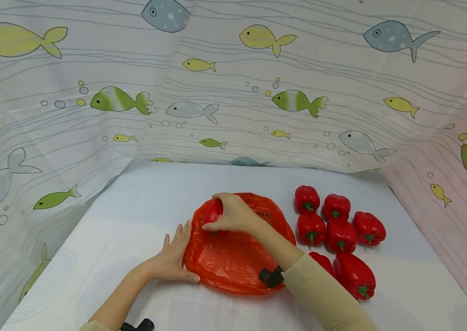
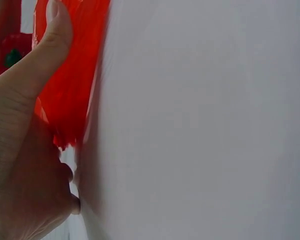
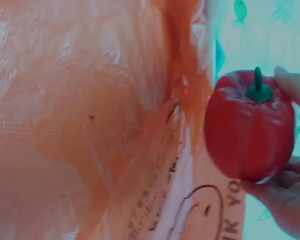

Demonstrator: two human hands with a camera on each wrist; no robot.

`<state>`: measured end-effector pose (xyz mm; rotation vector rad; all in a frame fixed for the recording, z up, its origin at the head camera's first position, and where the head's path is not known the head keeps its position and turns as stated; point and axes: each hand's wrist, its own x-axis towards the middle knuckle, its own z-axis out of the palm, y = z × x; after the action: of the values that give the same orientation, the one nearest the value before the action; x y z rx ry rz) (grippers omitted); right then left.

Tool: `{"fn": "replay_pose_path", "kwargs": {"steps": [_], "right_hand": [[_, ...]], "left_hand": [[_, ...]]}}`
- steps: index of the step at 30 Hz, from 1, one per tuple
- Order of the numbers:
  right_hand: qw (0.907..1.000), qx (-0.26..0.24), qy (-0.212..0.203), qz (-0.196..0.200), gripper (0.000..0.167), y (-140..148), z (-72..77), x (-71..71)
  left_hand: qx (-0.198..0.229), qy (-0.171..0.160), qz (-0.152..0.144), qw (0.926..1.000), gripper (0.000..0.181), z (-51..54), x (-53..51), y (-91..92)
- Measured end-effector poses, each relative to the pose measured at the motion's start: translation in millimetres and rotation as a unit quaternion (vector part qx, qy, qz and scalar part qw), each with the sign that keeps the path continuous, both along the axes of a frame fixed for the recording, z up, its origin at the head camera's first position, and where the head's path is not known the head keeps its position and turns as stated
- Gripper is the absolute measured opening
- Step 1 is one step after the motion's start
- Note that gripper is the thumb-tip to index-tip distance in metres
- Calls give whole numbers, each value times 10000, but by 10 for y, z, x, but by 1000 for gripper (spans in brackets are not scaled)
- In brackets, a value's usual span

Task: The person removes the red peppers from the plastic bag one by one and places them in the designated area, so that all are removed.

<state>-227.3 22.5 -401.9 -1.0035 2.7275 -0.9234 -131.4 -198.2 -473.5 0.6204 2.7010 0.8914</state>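
A red bell pepper (image 3: 250, 130) with a green stem is gripped by my right hand (image 1: 233, 212), between thumb and fingers. In the head view this pepper (image 1: 212, 212) is over the upper left part of an orange-red plastic bag (image 1: 233, 262), which lies spread open on the table. Printed lettering and a drawn face show on the bag (image 3: 125, 125) in the right wrist view. My left hand (image 1: 171, 257) rests at the bag's left edge with fingers spread. Its thumb lies along the bag's side (image 2: 72, 95) in the left wrist view.
To the right of the bag sit several more red bell peppers (image 1: 341, 234) in a loose group, some partly behind the right sleeve (image 1: 324, 289). The white table (image 1: 142, 197) is backed by a fish-patterned curtain (image 1: 225, 82).
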Motion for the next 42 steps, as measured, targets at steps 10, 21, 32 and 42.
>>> {"fn": "replay_pose_path", "kwargs": {"steps": [10,21,32,42], "right_hand": [[9787,-1155,1455,879,84,118,248,75],[9520,-1770,2163,1248,87,256,520,189],[9445,-1950,2293,1315,87,490,664,284],[9504,-1795,2274,1133,89,802,723,343]], "left_hand": [[14,34,13,10000,132,-23,-10,-3],[113,87,-9,9999,135,-21,0,-8],[159,156,-3,9998,136,-22,-7,4],[38,175,63,9998,136,-34,-5,11]]}}
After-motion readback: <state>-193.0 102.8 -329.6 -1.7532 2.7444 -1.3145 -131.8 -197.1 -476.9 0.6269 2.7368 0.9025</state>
